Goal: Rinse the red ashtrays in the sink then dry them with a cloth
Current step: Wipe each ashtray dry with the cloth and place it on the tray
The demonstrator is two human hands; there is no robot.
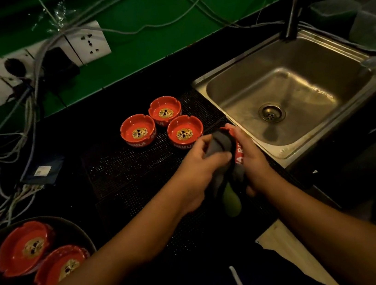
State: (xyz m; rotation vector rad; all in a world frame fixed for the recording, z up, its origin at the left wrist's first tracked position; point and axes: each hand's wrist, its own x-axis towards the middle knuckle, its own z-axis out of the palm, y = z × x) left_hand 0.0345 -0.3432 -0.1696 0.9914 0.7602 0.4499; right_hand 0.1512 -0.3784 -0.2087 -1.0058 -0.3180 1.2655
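left hand [197,165] curled round a dark grey cloth with a green end [219,142], pushing a wad of it into the hollow of a round red ashtray with white lettering on its wall [239,152]. right hand [254,159] wrapped around that ashtray from the sink side, gripping it tipped on edge above the black perforated rubber mat [126,175], just beside the rim of the square stainless steel sink [200,83]. green tail of the cloth hanging below both hands.

reads as the drying step for this one piece. no water visibly running; basin bare around the drain [271,112].

three more red ashtrays with gold skull prints [138,131] standing upright in a close cluster on the mat, just beyond the hands and near the sink's left edge. probably rinsed and wiped already, though impossible to tell wet from dry in this dim light.

two further red ashtrays [25,247] lying tilted in a dark round bowl [73,227] at the lower left, well apart from the sink. most likely not yet rinsed, so both steps left for each of them once the piece in hand joins the cluster.
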